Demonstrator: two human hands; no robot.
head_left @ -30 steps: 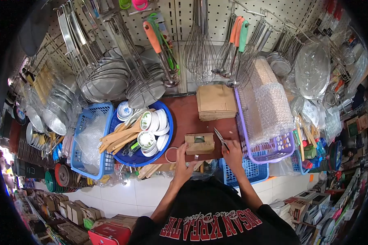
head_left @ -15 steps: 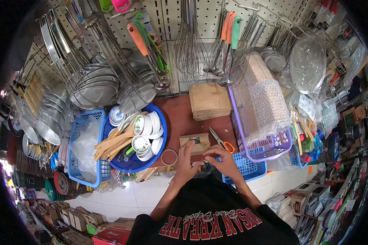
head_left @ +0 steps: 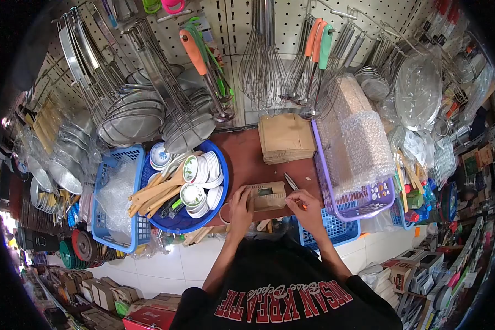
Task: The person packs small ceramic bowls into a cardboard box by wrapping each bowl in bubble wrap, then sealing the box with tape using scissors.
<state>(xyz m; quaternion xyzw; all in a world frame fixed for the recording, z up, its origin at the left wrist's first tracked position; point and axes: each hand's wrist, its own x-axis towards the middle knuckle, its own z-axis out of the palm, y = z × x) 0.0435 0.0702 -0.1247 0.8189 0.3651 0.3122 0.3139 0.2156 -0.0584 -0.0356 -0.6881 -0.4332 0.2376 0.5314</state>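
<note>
On the reddish-brown table lies a small brown cardboard packet (head_left: 269, 202) with a dark green patch at its upper middle. My left hand (head_left: 240, 212) has its fingers curled against the packet's left end. Just right of the packet, my right hand (head_left: 307, 212) is closed in a pinch; what its fingertips hold is too small to make out. Scissors (head_left: 290, 181) point away from me beyond the right hand, which covers most of their orange handles. A roll of tape (head_left: 224, 213) is partly hidden beside my left hand.
A stack of brown cardboard pieces (head_left: 287, 137) lies at the back. Left is a blue basin (head_left: 221, 159) of ladles and wooden spatulas; right, a purple basket (head_left: 320, 165) with bubble wrap (head_left: 363, 143). A blue basket (head_left: 341, 226) sits below. Whisks (head_left: 263, 71) hang overhead.
My hands have moved apart: the left has gone left onto the packet's end, the right slightly right over the scissors' handles. The camera view has shifted slightly.
</note>
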